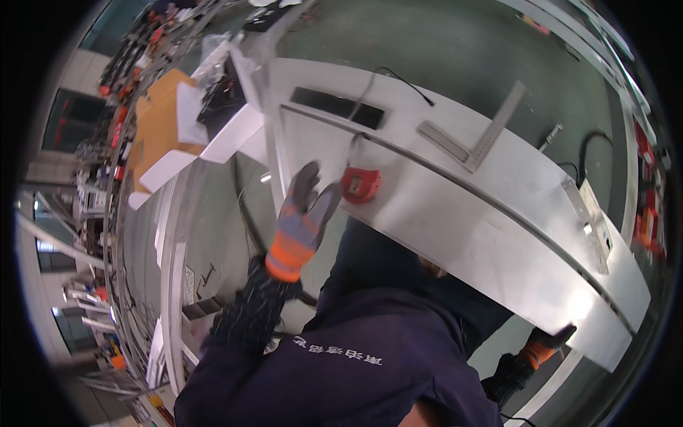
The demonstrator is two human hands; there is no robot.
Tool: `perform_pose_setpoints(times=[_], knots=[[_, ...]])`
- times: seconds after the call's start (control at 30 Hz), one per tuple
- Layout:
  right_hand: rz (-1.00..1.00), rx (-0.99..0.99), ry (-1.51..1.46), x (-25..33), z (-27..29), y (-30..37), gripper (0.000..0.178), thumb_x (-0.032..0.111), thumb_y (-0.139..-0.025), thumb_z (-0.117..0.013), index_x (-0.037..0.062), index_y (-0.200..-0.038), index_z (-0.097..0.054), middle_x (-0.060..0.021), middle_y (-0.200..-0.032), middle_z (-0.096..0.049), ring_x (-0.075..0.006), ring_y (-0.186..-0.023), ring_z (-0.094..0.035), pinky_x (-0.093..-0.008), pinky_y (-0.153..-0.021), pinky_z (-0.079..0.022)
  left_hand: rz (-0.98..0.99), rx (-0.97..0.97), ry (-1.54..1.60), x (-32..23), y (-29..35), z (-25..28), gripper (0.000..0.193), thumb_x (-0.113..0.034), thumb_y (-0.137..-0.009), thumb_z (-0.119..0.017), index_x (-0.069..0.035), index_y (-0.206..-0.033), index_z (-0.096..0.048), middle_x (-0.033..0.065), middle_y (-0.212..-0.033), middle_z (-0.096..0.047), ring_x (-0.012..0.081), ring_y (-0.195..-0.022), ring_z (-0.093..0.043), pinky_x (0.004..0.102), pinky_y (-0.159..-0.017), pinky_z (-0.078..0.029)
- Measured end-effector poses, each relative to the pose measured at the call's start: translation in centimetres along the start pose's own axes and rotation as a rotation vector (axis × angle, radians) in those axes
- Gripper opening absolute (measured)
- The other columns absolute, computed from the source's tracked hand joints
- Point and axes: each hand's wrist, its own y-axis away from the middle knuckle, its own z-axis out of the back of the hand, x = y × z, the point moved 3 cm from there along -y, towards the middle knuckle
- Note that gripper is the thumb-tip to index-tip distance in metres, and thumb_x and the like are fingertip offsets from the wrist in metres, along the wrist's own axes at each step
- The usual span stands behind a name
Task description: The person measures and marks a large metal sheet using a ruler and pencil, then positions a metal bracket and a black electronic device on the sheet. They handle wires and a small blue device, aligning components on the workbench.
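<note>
My left hand (302, 219), in a grey and orange work glove, is raised at the left end of a long silvery metal panel (455, 231). Its fingers are spread and hold nothing. Close beside them, a red tape measure (361, 185) lies on the panel near its front edge. At the panel's right end, my right hand (546, 347), gloved in orange and dark grey, grips the near edge; one dark digit shows on top and the other fingers are hidden. Farther back, a metal try square (485, 139) rests on a second panel strip (427, 117), past a dark gap.
A flat black strip (338, 107) and a thin dark cable (407, 82) lie toward the back left. An angled metal bracket (590, 224) sits at the right end. An opened cardboard box (167, 117) stands left of the panel, by an aluminium frame (171, 242).
</note>
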Motion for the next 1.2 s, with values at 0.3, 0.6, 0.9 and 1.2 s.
perform_pose_setpoints(times=[0.3,0.6,0.9,1.2], knots=[[0.177,-0.003,0.216,-1.7,1.6,-1.2,0.057,0.037,-0.113,-0.045,-0.0011,-0.156,-0.039,-0.0202,-0.154,-0.05,-0.0316,-0.135,-0.054,-0.0445,-0.118,-0.041,0.233,0.272,-0.845,1.3,-13.8,-4.1,0.06,-0.043,-0.086,-0.078,0.003,-0.124,-0.069,0.0239,-0.12,-0.073,0.0392,-0.116,-0.068,0.0428,-0.102,-0.053],[0.09,0.004,-0.014,-0.7,-0.2,-0.5,0.058,0.038,-0.113,-0.047,0.0016,-0.157,-0.039,-0.017,-0.152,-0.053,-0.0287,-0.137,-0.053,-0.0409,-0.119,-0.04,0.029,-0.172,0.064,8.7,-7.7,1.1,0.015,-0.003,-0.101,-0.061,-0.001,-0.116,-0.064,0.0096,-0.112,-0.07,0.0186,-0.093,-0.073,0.0306,-0.081,-0.058],[0.24,0.076,0.063,-3.4,3.4,-5.5,0.064,0.028,-0.107,-0.062,-0.0003,-0.158,-0.037,-0.0174,-0.153,-0.051,-0.0267,-0.137,-0.053,-0.0405,-0.12,-0.042,-0.441,-0.453,-0.322,-2.3,-1.1,-1.1,0.068,0.001,-0.091,-0.074,0.005,-0.151,-0.043,0.0212,-0.151,-0.047,0.033,-0.133,-0.054,0.0422,-0.113,-0.044],[-0.085,0.031,-0.302,-2.5,1.2,-2.5,0.07,0.057,-0.102,-0.062,0.0003,-0.142,-0.056,-0.0142,-0.14,-0.062,-0.0279,-0.129,-0.058,-0.0458,-0.112,-0.05,0.645,0.577,0.668,7.4,4.8,-6.5,0.044,-0.031,-0.109,-0.058,-0.001,-0.14,-0.054,0.0174,-0.13,-0.069,0.0283,-0.111,-0.071,0.0405,-0.099,-0.059]])
